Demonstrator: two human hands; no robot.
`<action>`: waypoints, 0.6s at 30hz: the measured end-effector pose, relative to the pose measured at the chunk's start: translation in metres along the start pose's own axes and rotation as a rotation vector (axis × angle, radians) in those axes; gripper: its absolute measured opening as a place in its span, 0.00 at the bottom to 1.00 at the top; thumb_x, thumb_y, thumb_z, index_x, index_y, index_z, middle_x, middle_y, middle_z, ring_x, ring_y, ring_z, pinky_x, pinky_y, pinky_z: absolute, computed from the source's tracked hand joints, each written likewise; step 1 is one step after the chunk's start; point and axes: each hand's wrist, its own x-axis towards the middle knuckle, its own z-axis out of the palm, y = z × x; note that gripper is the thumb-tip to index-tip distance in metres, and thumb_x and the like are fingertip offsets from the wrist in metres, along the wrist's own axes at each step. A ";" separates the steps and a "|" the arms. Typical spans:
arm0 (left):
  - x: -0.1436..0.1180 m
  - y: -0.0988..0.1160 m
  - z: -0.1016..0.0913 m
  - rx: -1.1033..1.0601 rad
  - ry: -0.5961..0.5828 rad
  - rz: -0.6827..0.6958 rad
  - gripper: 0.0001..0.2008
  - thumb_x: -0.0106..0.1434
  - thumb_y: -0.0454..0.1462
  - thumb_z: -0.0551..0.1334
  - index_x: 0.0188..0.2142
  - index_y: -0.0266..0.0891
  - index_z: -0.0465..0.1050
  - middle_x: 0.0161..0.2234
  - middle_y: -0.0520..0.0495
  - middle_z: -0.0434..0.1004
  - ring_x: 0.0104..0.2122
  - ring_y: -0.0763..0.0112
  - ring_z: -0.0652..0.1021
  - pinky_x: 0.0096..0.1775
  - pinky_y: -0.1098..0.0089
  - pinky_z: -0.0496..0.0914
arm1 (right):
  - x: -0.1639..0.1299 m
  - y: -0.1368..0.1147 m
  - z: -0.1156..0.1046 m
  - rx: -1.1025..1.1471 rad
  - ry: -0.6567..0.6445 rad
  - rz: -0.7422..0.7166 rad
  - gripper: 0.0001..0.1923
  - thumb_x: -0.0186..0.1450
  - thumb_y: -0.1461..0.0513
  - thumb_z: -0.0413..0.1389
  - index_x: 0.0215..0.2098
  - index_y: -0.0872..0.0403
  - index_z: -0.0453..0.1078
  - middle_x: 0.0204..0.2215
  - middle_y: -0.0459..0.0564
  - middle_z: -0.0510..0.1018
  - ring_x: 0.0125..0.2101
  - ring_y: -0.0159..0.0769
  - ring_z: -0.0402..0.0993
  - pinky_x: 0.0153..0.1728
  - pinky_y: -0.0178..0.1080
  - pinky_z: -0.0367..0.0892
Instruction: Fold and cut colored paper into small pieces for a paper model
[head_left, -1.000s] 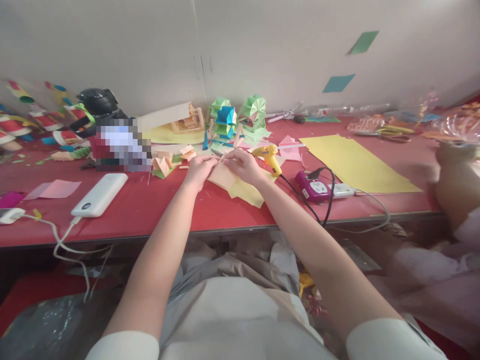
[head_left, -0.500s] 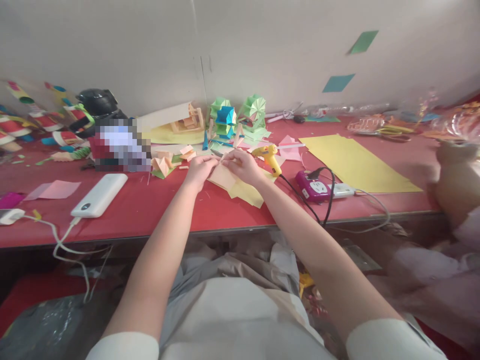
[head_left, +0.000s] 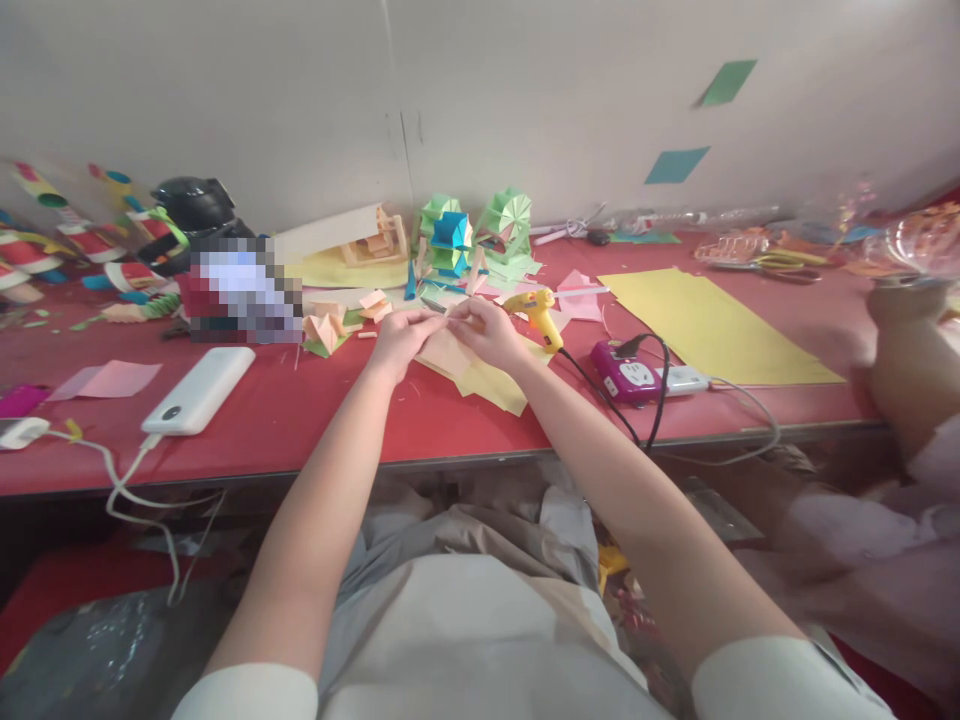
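My left hand (head_left: 405,342) and my right hand (head_left: 489,332) meet over the table, fingertips almost touching. Both are closed in a pinch at the far edge of a pale peach sheet of paper (head_left: 444,354); the fingers hide the exact spot they grip. Beneath it lie yellow paper pieces (head_left: 491,386). Just right of my right hand rests a yellow glue gun (head_left: 541,316) with a clear glue stick in its back. Folded peach paper pieces (head_left: 326,328) sit left of my left hand. Behind my hands stand a blue folded paper shape (head_left: 451,240) and green folded paper shapes (head_left: 508,222).
A purple power socket (head_left: 626,374) with cables and a large yellow sheet (head_left: 720,325) lie right. A white power bank (head_left: 199,392) and pink paper (head_left: 106,379) are left. Another person's arm (head_left: 911,350) rests at the right edge. A wall (head_left: 300,110) closes the back.
My left fingertips have shifted slightly right, closer to my right fingers, and the peach paper lies a little lower between them. The other person's arm has moved slightly.
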 end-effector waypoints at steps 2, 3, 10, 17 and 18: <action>0.001 -0.002 -0.001 0.005 -0.030 0.049 0.15 0.46 0.42 0.75 0.32 0.37 0.82 0.28 0.48 0.81 0.31 0.67 0.78 0.37 0.68 0.70 | 0.000 0.000 0.000 0.008 0.010 0.016 0.11 0.66 0.54 0.57 0.32 0.52 0.69 0.34 0.51 0.78 0.36 0.38 0.73 0.43 0.42 0.67; 0.001 -0.002 -0.001 0.004 -0.039 0.060 0.16 0.45 0.43 0.76 0.32 0.37 0.82 0.29 0.47 0.81 0.31 0.67 0.78 0.37 0.68 0.70 | 0.000 0.000 0.000 0.007 0.010 0.024 0.11 0.66 0.53 0.57 0.32 0.52 0.69 0.34 0.51 0.78 0.36 0.38 0.73 0.43 0.42 0.67; 0.001 -0.002 -0.001 0.052 -0.008 0.061 0.17 0.45 0.45 0.76 0.32 0.37 0.82 0.28 0.47 0.81 0.31 0.66 0.79 0.38 0.67 0.71 | -0.001 -0.003 0.000 0.005 0.009 0.079 0.12 0.65 0.52 0.57 0.32 0.52 0.68 0.35 0.50 0.79 0.37 0.39 0.72 0.42 0.41 0.66; 0.006 -0.007 -0.002 0.169 0.078 0.192 0.11 0.51 0.42 0.72 0.31 0.37 0.81 0.30 0.46 0.83 0.34 0.64 0.80 0.39 0.67 0.72 | 0.000 -0.002 0.000 -0.088 0.074 0.134 0.10 0.62 0.54 0.57 0.31 0.52 0.68 0.24 0.44 0.68 0.29 0.35 0.64 0.33 0.39 0.60; 0.006 -0.007 -0.002 0.202 0.078 0.211 0.10 0.52 0.41 0.71 0.31 0.37 0.80 0.30 0.45 0.83 0.33 0.64 0.81 0.38 0.68 0.71 | 0.000 -0.001 -0.001 -0.103 0.084 0.138 0.10 0.62 0.54 0.57 0.31 0.52 0.67 0.23 0.43 0.66 0.28 0.34 0.63 0.33 0.38 0.59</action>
